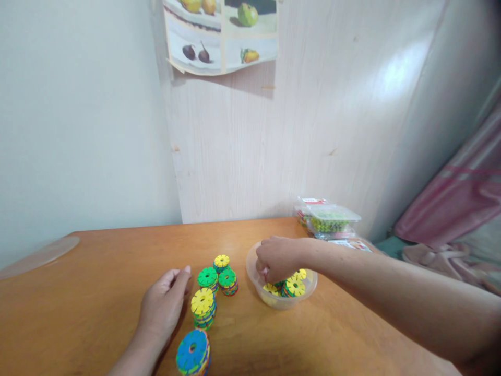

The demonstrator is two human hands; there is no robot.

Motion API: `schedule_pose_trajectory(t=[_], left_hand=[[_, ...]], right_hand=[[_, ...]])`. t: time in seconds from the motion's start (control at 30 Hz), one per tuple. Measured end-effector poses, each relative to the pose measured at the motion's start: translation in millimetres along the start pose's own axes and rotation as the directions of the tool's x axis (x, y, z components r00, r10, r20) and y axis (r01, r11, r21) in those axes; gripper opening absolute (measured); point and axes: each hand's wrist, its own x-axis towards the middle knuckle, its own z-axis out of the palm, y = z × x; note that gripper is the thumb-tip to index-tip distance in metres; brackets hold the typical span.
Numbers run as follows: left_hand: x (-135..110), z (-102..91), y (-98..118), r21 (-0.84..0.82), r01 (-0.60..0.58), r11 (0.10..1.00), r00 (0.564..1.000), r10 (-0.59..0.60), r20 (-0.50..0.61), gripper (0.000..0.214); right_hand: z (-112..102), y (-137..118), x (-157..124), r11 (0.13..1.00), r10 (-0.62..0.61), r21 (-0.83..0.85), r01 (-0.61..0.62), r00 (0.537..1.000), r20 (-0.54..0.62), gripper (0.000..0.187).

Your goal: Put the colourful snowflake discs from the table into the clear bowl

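Note:
My right hand (278,258) reaches into a clear plastic bowl (311,287), its fingers bent down and together; whatever they grip is hidden. Under and beside it in the bowl lie notched plastic discs (294,286), yellow ones on top. Left of the bowl, my left hand (164,297) rests on its side with curled fingers, the thumb against them and nothing visible in it. Close to its fingertips stand stacks of such discs: a green-topped stack (207,279), a yellow-topped stack (203,307), another green-topped stack (227,281), a small yellow-topped stack (222,262) and a blue-topped stack (193,352).
Clear food boxes (331,222) with green contents stand at the table's back right. A translucent round lid (41,256) lies at the far left of the wooden table (97,297). Behind rises a wall with a fruit poster (223,36); pink fabric (450,193) hangs at right.

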Motion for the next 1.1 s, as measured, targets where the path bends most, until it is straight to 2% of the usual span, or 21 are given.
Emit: schedule_pose_trajectory(t=[0.37, 0.63, 0.83, 0.97, 1.1], left_hand=[[-1, -0.2, 2, 0.011, -0.002, 1.0, 1.0, 0.002, 0.004, 0.047], [-2, -0.9, 5, 0.012, -0.014, 1.0, 1.0, 0.015, -0.014, 0.047], [-2, -0.3, 5, 0.013, -0.02, 1.0, 1.0, 0.02, -0.01, 0.047], [-3, -0.7, 5, 0.013, -0.019, 1.0, 1.0, 0.02, -0.012, 0.048], [-2, -1.0, 5, 0.011, -0.009, 1.0, 1.0, 0.009, -0.003, 0.047]], right_hand=[[-6, -16, 0, 0.992, -0.015, -0.12, 0.029, 0.993, 0.114, 0.024], [-5, -10, 5, 0.99, -0.002, -0.139, 0.007, 0.999, 0.035, 0.024], [-7, -19, 9, 0.985, 0.01, -0.175, 0.007, 0.995, 0.098, 0.027], [-5, -23, 8, 0.98, 0.001, -0.199, 0.016, 0.996, 0.085, 0.029], [1, -17, 8, 0.987, -0.025, -0.159, 0.036, 0.997, 0.066, 0.024]])
